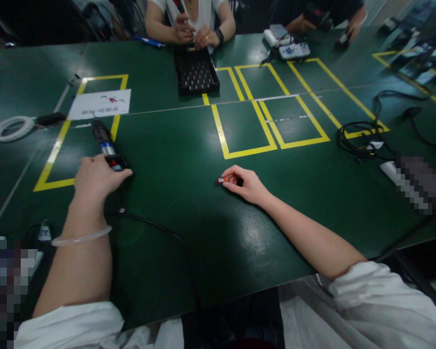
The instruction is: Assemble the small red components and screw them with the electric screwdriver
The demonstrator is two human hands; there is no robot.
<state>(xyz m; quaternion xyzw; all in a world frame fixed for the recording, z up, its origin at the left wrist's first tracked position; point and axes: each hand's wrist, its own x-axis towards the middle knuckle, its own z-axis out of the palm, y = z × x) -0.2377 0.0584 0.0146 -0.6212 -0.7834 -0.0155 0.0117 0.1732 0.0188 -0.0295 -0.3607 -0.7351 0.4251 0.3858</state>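
The left hand (96, 179) is curling its fingers over the rear end of a corded electric screwdriver (104, 140) lying flat on the green table (181, 145), while the right hand (246, 185) is pinching a small red-orange piece (221, 181) between thumb and fingertips, low on the table and well apart from the tool. Tool and piece are not yet being brought together. Across the table a co-worker's hands (193, 35) are working above a black tray (195, 71) holding rows of small pale parts.

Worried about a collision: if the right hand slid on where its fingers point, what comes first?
Past the small red part the right hand pinches, bare table, then probably the left hand on the black tool.
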